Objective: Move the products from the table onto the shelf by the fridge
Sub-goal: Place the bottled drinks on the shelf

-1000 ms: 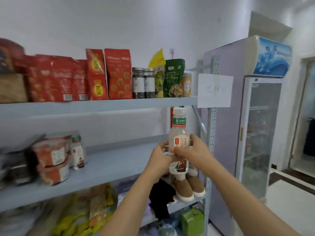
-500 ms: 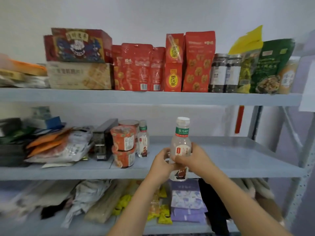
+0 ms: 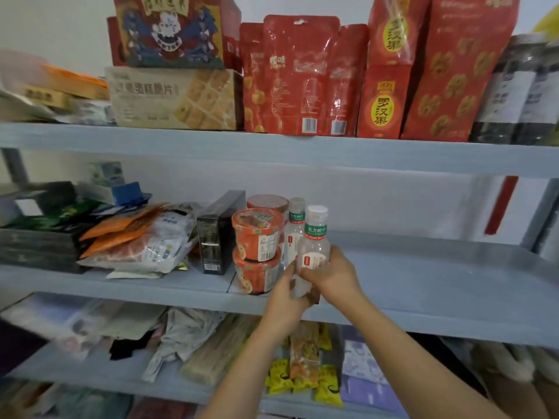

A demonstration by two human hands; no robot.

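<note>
Left hand (image 3: 286, 297) (right (image 3: 336, 276) too) round bottle (image 3: 315, 237)

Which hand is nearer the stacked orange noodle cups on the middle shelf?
Left. The left hand grips the bottle low down, just beside the cups; the right hand holds the bottle's other side, farther from them.
</note>
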